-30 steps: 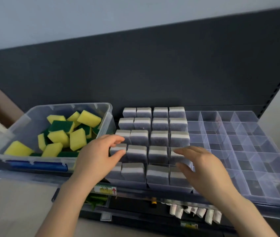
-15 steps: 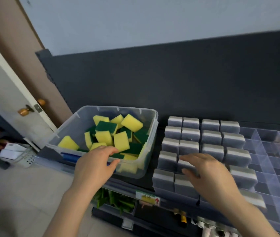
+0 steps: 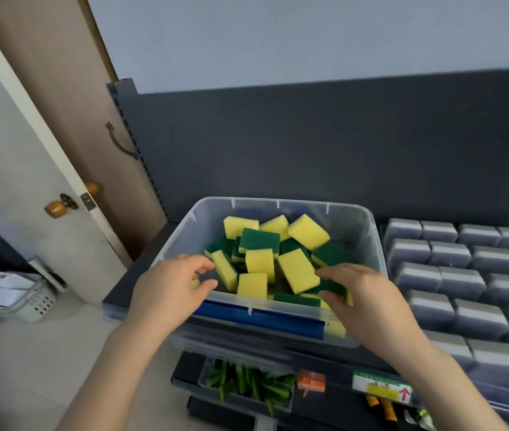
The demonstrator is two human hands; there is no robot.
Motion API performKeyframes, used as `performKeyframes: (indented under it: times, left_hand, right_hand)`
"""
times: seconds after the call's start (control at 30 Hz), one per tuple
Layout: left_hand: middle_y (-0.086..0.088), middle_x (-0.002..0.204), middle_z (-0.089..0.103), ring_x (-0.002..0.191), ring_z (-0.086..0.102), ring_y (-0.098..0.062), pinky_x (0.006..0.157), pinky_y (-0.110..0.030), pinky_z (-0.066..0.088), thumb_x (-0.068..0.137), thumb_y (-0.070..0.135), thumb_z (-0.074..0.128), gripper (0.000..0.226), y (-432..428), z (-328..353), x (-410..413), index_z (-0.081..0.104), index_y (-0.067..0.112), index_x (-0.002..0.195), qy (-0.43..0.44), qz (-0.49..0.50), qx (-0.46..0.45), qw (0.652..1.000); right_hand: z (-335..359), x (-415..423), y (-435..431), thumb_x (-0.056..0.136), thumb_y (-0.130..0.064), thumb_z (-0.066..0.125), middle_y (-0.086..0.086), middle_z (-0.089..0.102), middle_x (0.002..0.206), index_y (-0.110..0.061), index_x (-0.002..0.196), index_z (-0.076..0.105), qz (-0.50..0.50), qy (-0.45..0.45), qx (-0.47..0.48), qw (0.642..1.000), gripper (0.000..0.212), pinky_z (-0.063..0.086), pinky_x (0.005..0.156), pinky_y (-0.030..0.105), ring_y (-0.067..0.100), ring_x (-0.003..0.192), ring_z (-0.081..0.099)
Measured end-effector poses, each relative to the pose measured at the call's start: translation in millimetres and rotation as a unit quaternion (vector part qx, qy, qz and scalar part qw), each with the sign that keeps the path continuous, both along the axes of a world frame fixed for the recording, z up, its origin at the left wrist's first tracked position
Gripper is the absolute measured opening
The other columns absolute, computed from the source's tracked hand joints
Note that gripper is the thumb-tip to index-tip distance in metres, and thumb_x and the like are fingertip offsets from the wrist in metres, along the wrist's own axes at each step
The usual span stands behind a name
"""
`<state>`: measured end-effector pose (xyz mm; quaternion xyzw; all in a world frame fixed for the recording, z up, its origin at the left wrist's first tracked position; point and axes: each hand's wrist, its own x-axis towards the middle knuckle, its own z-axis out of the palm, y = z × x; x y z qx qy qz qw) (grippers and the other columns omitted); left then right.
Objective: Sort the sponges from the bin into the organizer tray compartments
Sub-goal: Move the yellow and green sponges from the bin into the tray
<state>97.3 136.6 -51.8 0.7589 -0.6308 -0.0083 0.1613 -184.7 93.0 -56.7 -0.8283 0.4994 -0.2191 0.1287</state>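
Note:
A clear plastic bin (image 3: 368,241) holds several yellow-and-green sponges (image 3: 298,270) in a loose heap. My left hand (image 3: 172,287) is over the bin's near left corner, fingers loosely curled beside an upright yellow sponge (image 3: 225,270), holding nothing. My right hand (image 3: 362,297) reaches over the near right rim, its fingertips at a green-topped sponge (image 3: 331,287), thumb and fingers spread apart. The organizer tray (image 3: 464,275) at the right is filled with several grey-and-white sponges standing in its compartments.
A dark shelf back panel rises behind the bin. A door with a brown knob (image 3: 55,208) stands at the left. Below the shelf edge sits a small clear box of green items (image 3: 247,382) and a yellow price label (image 3: 382,388).
The view has swung left from the tray to the bin. Both hands have moved from the grey sponges in the tray into the bin's near side.

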Motion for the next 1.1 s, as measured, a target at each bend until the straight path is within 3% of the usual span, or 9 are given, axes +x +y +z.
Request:
performKeyframes:
  times: [0.13,0.33,0.47,0.57,0.77,0.93,1.03,1.1]
  left_hand:
    - [0.025,0.093,0.059,0.084,0.054,0.004,0.060,-0.020,0.042,0.085,0.044,0.066,0.023,-15,-7,26,0.064,0.040,0.107,0.022,-0.034,0.019,0.999]
    - [0.025,0.099,0.062,0.092,0.058,0.005,0.072,-0.030,0.053,0.085,0.046,0.063,0.022,-47,-22,33,0.062,0.044,0.107,0.056,-0.078,0.044,0.994]
    - [0.024,0.105,0.063,0.093,0.057,0.005,0.070,-0.024,0.052,0.086,0.046,0.063,0.025,-63,-30,29,0.062,0.043,0.111,0.061,-0.088,0.055,0.993]
    - [0.023,0.113,0.061,0.096,0.056,0.004,0.067,-0.018,0.046,0.086,0.044,0.063,0.032,-78,-31,15,0.060,0.041,0.118,0.050,-0.118,0.063,0.990]
    - [0.013,0.132,0.053,0.118,0.052,-0.010,0.087,-0.030,0.051,0.087,0.036,0.065,0.055,-128,-36,-17,0.044,0.035,0.138,-0.035,-0.188,0.077,0.979]
    - [0.012,0.112,0.055,0.102,0.055,-0.011,0.079,-0.031,0.051,0.084,0.027,0.066,0.043,-141,-38,-25,0.056,0.032,0.126,-0.079,-0.226,0.122,0.963]
    - [0.023,0.104,0.051,0.096,0.050,0.002,0.074,-0.020,0.047,0.079,0.026,0.068,0.036,-130,-23,-12,0.060,0.042,0.110,0.020,-0.246,0.077,0.966]
    - [0.026,0.102,0.052,0.098,0.051,0.005,0.076,-0.015,0.046,0.072,0.018,0.074,0.040,-121,-14,-2,0.062,0.041,0.102,0.077,-0.263,-0.009,0.962]
  right_hand:
    - [-9,23,0,0.087,-0.028,0.061,-0.011,0.063,0.119,-0.031,0.122,0.059,-0.015,0.020,0.033,0.999,0.035,0.049,0.088,0.028,0.013,0.111,0.056]
    - [-17,37,-16,0.088,-0.030,0.060,-0.013,0.061,0.123,-0.031,0.125,0.057,-0.023,0.060,0.063,0.996,0.037,0.042,0.089,0.019,0.009,0.113,0.054]
    - [-18,47,-36,0.089,-0.030,0.060,-0.013,0.061,0.123,-0.031,0.125,0.057,-0.024,0.055,0.067,0.996,0.037,0.043,0.087,0.018,0.009,0.113,0.055]
    - [-20,57,-51,0.090,-0.032,0.057,-0.015,0.059,0.125,-0.034,0.127,0.054,-0.015,0.043,0.071,0.996,0.037,0.042,0.084,0.017,0.007,0.112,0.054]
    - [-26,65,-78,0.090,-0.033,0.058,-0.018,0.060,0.121,-0.036,0.125,0.055,0.005,-0.016,0.091,0.996,0.036,0.041,0.088,0.015,0.002,0.110,0.053]
    - [-31,59,-92,0.089,-0.031,0.059,-0.021,0.061,0.115,-0.037,0.122,0.057,0.001,-0.065,0.109,0.992,0.033,0.044,0.084,0.012,-0.002,0.102,0.054]
    - [-31,53,-95,0.089,-0.025,0.061,-0.023,0.061,0.110,-0.036,0.118,0.061,-0.016,-0.104,0.113,0.988,0.031,0.046,0.083,0.012,-0.002,0.098,0.056]
    - [-31,50,-98,0.089,-0.019,0.061,-0.022,0.063,0.107,-0.035,0.115,0.063,-0.036,-0.156,0.120,0.980,0.031,0.048,0.084,0.013,-0.003,0.098,0.058]
